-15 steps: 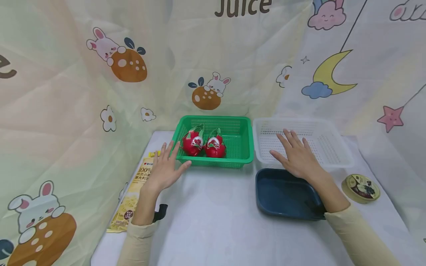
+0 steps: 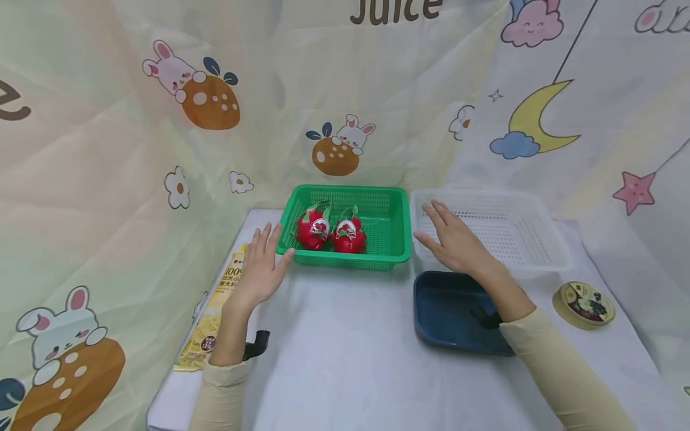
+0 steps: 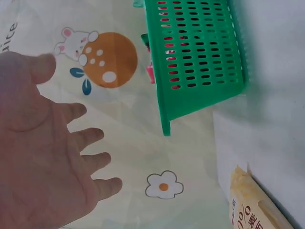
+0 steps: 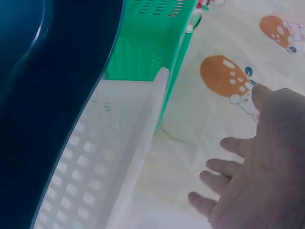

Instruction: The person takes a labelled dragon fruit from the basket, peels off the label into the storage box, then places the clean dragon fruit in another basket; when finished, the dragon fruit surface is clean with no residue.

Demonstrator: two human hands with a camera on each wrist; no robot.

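Observation:
My left hand (image 2: 260,274) hovers with fingers extended beside the near left corner of a green basket (image 2: 377,260), holding nothing. Under and left of that hand lies a yellow pasta bag (image 2: 203,335), partly covered by it. Two red dragon fruits, one on the left (image 2: 312,229) and one on the right (image 2: 349,235), sit in the green basket. My right hand (image 2: 458,242), fingers spread and holding nothing, is above the near left part of a white basket (image 2: 530,239). The forearm passes over a dark blue tray (image 2: 447,311) and hides part of it.
A round tin (image 2: 586,304) with a printed lid stands on the right side of the white table (image 2: 345,371). Behind the baskets hangs a printed cloth (image 2: 399,120). The blue tray stands just in front of the white basket.
My right hand has moved left, toward the green basket. The left hand has shifted slightly left, away from the green basket's rim. The fruits, baskets, tray and tin have stayed put.

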